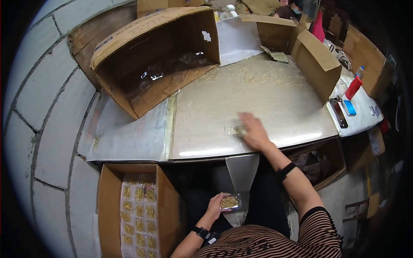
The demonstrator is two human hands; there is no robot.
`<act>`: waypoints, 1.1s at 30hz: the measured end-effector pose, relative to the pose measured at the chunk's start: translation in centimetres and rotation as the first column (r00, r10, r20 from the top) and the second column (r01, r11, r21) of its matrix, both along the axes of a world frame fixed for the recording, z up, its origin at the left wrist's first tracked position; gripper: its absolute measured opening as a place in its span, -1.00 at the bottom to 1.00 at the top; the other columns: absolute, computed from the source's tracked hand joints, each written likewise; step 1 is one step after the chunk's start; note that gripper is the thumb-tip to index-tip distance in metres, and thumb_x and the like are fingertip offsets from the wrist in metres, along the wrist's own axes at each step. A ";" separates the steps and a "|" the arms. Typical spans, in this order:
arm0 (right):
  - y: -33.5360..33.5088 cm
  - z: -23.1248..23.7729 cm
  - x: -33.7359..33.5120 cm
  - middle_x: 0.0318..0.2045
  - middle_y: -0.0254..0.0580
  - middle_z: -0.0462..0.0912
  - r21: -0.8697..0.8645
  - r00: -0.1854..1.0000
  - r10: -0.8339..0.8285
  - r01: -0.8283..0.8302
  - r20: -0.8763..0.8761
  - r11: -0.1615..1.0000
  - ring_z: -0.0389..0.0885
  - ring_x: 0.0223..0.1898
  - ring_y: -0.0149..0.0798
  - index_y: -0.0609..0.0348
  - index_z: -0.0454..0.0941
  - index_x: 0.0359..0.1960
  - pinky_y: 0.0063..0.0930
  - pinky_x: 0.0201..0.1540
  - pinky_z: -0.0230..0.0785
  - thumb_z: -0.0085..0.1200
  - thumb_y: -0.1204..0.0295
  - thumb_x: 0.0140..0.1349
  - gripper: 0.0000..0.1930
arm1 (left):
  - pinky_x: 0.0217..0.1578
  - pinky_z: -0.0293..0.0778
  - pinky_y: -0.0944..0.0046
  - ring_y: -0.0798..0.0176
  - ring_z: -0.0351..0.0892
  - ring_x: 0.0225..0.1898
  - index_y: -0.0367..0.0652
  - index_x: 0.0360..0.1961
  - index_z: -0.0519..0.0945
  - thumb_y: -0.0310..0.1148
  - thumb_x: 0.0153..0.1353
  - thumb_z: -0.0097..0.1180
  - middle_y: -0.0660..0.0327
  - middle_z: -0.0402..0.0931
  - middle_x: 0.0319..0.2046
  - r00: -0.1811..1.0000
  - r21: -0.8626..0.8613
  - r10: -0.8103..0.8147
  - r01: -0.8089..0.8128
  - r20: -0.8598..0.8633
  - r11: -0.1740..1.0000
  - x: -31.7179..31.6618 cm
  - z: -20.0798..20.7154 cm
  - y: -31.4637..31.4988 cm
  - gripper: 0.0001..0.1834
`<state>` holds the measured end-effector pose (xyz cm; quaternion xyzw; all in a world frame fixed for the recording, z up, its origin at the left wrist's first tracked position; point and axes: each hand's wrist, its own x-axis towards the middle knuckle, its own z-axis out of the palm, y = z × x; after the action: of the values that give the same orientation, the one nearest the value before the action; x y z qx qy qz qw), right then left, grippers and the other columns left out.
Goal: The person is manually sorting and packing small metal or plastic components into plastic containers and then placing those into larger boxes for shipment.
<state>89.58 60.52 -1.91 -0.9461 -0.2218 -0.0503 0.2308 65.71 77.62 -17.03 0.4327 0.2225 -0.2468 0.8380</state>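
My left hand (212, 207) is low in front of my lap, closed around the edge of a small clear plastic box (230, 202) filled with tiny gold-coloured pieces. The fingers under the box are mostly hidden. Over the front of the pale tabletop (206, 107), my right hand (254, 132) is smeared by motion. A small cluster of gold-coloured pieces (232, 130) lies beside its fingertips; whether it grips any of them is not clear. More thin gold pieces (266, 76) are scattered toward the back of the table.
A large cardboard box (150, 36) lies on its side at the back left, with clear plastic boxes (151, 75) inside. At lower left, an open carton (167, 206) holds rows of filled clear boxes (139, 209). Cardboard flaps (316, 64), a phone (339, 114) and a red bottle (353, 87) stand right.
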 end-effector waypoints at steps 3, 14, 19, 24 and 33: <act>3.4 -0.9 -1.0 0.28 -0.14 0.23 -0.152 0.922 0.371 -0.354 0.110 0.923 0.08 0.34 -0.06 -0.06 0.29 0.23 -0.17 0.32 0.00 -0.19 0.17 0.32 -0.54 | -0.49 0.64 0.27 0.23 0.64 -0.33 -0.31 -0.07 0.45 -0.22 0.41 -0.29 0.09 0.57 -0.26 1.000 -0.028 -0.024 0.023 -0.017 0.999 1.0 -0.3 -1.4 -0.62; 0.6 0.0 -4.0 0.23 -0.07 0.30 -0.028 0.933 0.336 -0.335 0.128 0.942 0.20 0.28 -0.04 0.18 0.36 0.15 -0.26 0.29 0.10 -0.10 0.40 0.26 -0.59 | -0.57 0.61 0.27 0.24 0.61 -0.44 -0.33 -0.11 0.46 -0.23 0.37 -0.25 0.12 0.55 -0.33 1.000 0.036 -0.015 0.015 0.002 0.999 2.8 0.4 -4.1 -0.63; -0.3 0.5 -11.8 0.18 -0.04 0.34 0.059 0.961 0.249 -0.258 0.120 0.964 0.18 0.29 -0.03 0.21 0.39 0.08 -0.18 0.29 0.09 0.00 0.49 0.11 -0.57 | -0.58 0.60 0.29 0.25 0.62 -0.41 -0.27 -0.04 0.44 -0.21 0.36 -0.25 0.14 0.56 -0.31 0.996 0.007 0.070 -0.069 -0.050 0.998 3.6 0.6 -4.9 -0.63; -4.9 1.3 -17.9 -0.03 -0.03 0.53 0.337 0.966 0.245 -0.207 -0.076 0.919 0.46 0.08 -0.01 0.24 0.51 -0.10 -0.26 0.11 0.36 -0.04 0.76 -0.15 -0.53 | -0.57 0.62 0.34 0.26 0.65 -0.36 -0.24 0.00 0.40 -0.19 0.38 -0.33 0.11 0.58 -0.26 0.999 -0.049 0.001 0.001 0.036 0.999 3.0 1.4 -4.5 -0.61; -7.2 -2.3 -22.1 -0.14 0.03 0.56 0.366 0.941 0.155 -0.036 -0.302 0.930 0.55 -0.11 0.08 0.28 0.51 -0.16 -0.28 -0.08 0.43 -0.03 0.72 0.00 -0.68 | -0.52 0.63 0.34 0.27 0.65 -0.32 -0.28 -0.02 0.43 -0.06 0.40 -0.30 0.08 0.57 -0.18 0.999 -0.104 0.016 -0.020 -0.040 0.994 0.0 0.8 -2.3 -0.52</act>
<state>67.47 53.27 -4.25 -0.8717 -0.2142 0.0788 0.4336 65.72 75.30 -16.19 0.3816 0.2295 -0.2588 0.8572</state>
